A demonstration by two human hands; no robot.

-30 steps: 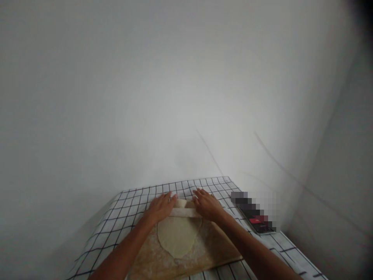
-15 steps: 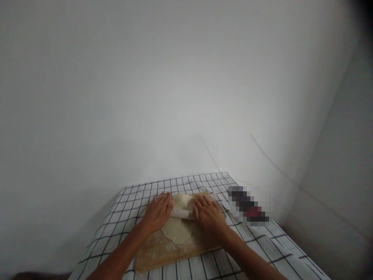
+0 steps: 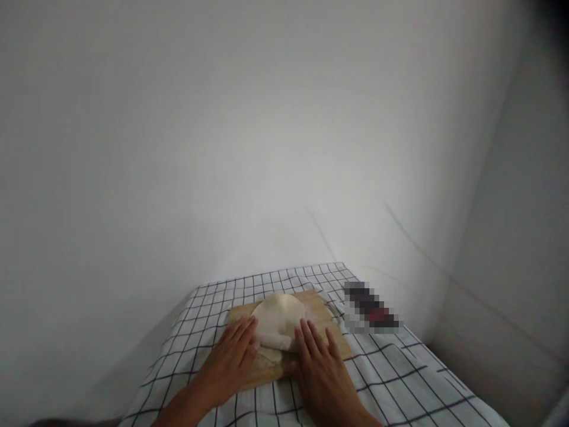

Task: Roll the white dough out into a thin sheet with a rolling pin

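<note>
A round, flattened sheet of dough (image 3: 280, 311) lies on a wooden board (image 3: 326, 323). Across its near part rests a pale, floury rolling pin (image 3: 276, 341). My left hand (image 3: 231, 356) lies over the pin's left end, fingers stretched forward. Over the right end, my right hand (image 3: 317, 362) is laid flat with its fingers extended and slightly spread. Both ends of the pin are hidden under my hands, and neither hand wraps around it. A small strip of dough shows on the near side of the pin.
A white tablecloth with a black grid (image 3: 377, 379) covers the table under the board. To the board's right sits a blurred-out dark and red item (image 3: 371, 305). A pale wall (image 3: 267, 148) rises directly behind the table's far edge.
Both hands and the rolling pin have come back toward me, from the middle of the dough to its near part. More of the dough's far side now shows.
</note>
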